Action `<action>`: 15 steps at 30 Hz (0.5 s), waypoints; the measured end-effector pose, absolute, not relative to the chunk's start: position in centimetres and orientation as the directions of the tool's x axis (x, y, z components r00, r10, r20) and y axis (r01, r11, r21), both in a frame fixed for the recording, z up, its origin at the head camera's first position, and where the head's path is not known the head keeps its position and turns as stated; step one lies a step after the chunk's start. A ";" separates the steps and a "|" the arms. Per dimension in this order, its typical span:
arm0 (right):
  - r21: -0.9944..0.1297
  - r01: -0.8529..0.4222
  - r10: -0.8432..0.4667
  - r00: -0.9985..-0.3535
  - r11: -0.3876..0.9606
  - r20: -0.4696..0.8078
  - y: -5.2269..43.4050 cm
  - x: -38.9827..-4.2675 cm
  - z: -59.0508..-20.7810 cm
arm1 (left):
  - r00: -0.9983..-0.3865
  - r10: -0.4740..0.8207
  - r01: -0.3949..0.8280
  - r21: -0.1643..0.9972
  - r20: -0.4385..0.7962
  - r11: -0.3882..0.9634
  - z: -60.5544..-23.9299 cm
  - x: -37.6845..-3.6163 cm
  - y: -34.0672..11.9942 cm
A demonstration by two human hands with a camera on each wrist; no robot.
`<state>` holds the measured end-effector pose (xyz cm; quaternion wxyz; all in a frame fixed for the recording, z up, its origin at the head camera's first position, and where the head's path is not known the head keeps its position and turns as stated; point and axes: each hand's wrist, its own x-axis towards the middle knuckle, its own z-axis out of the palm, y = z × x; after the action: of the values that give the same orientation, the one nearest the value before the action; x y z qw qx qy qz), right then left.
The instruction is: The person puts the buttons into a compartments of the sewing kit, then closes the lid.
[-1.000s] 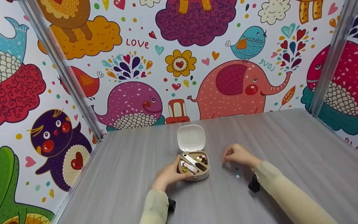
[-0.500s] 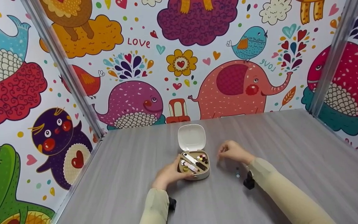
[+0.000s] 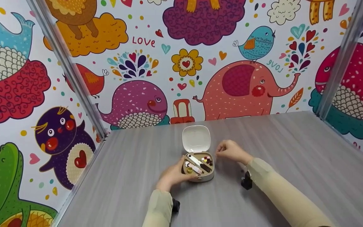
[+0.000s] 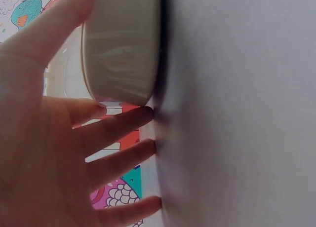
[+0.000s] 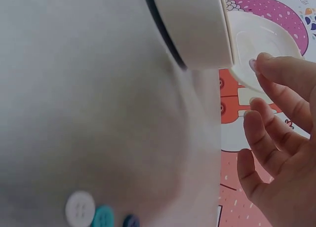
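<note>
A small cream sewing box [image 3: 207,177] stands on the table with its white lid [image 3: 196,138] raised. My left hand [image 3: 173,173] holds its left side, thumb at the front and index finger toward the back; in the left wrist view the other fingers are spread. Inside lie a white-and-black tool [image 3: 198,163], a pinkish-white item [image 3: 194,168], a gold round thing [image 3: 189,170] and several small buttons [image 3: 206,160] at the right. Just right of the box, my right hand [image 3: 232,152] pinches a small pale button [image 5: 253,65], mostly hidden by thumb and index finger.
On the table below the right hand lie a white button [image 5: 80,208], a teal button [image 5: 103,217] and a dark blue button [image 5: 131,221]. The grey table [image 3: 131,157] meets a wall [image 3: 156,69] printed with cartoon animals. Metal posts [image 3: 71,75] stand at the corners.
My right hand has moved left, toward the box's right side. The left hand keeps its hold on the box. The whole head view has shifted slightly.
</note>
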<state>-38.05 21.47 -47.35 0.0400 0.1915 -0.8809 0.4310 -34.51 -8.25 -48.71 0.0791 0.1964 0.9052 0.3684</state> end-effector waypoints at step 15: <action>-0.760 -0.338 -0.227 -0.941 0.555 0.253 19.2 -38.6 -47.8 | -0.910 0.415 0.302 0.692 0.004 0.656 -48.6 -34.3 -8.3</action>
<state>-38.59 19.21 -47.83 0.0628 0.1606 -0.8794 0.4438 -34.30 -8.26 -48.60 0.0774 0.1977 0.9065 0.3649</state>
